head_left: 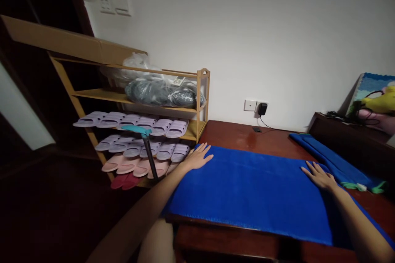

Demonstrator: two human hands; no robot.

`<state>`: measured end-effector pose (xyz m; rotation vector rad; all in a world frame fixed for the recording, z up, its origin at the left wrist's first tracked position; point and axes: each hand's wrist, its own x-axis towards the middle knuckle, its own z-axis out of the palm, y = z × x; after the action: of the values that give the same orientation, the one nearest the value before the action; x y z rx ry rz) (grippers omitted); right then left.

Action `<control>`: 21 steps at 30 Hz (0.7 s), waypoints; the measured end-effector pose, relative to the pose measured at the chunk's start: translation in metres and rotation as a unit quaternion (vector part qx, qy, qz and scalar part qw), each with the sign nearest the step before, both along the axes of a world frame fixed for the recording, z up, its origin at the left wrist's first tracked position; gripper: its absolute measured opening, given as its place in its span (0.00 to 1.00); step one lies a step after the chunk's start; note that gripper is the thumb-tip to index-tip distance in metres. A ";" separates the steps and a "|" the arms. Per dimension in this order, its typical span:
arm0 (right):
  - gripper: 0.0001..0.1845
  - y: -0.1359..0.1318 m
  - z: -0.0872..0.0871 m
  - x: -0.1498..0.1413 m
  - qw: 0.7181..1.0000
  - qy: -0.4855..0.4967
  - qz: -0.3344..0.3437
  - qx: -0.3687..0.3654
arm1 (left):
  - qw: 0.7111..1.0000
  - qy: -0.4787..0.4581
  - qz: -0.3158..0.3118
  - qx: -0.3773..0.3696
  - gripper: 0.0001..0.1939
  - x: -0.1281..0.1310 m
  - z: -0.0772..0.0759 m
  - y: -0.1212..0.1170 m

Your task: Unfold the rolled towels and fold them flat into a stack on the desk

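A blue towel [249, 185] lies spread flat across a dark red wooden table [234, 131]. My left hand [199, 157] rests flat on the towel's far left corner, fingers stretched out. My right hand [319, 176] lies flat on the towel's right edge, fingers spread. Neither hand grips anything.
A second folded blue cloth [330, 158] with a green-and-white edge lies at the right. A wooden shoe rack [202, 102] with several slippers and bagged items stands to the left, with a teal-topped pole [148, 148] before it. A plugged-in charger [262, 109] sits on the wall; a dark box carries toys at far right.
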<state>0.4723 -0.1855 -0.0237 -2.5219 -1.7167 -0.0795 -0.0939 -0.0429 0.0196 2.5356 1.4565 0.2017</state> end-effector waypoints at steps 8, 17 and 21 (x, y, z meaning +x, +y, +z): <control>0.38 -0.033 0.017 -0.077 0.996 -0.015 0.069 0.057 | 0.995 0.008 -0.051 0.086 0.29 0.007 0.012 -0.038; 0.35 -0.117 0.023 -0.149 0.984 0.044 0.172 -0.021 | 0.984 0.019 -0.167 0.064 0.33 -0.004 0.008 -0.102; 0.35 -0.125 0.027 -0.144 0.981 0.046 0.188 -0.019 | 0.974 0.011 -0.213 0.075 0.30 -0.009 0.018 -0.118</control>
<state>0.3281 -0.3103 0.0028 -2.1374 -2.1350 0.0964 -0.1026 -0.1610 0.0380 2.9049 0.8977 0.2198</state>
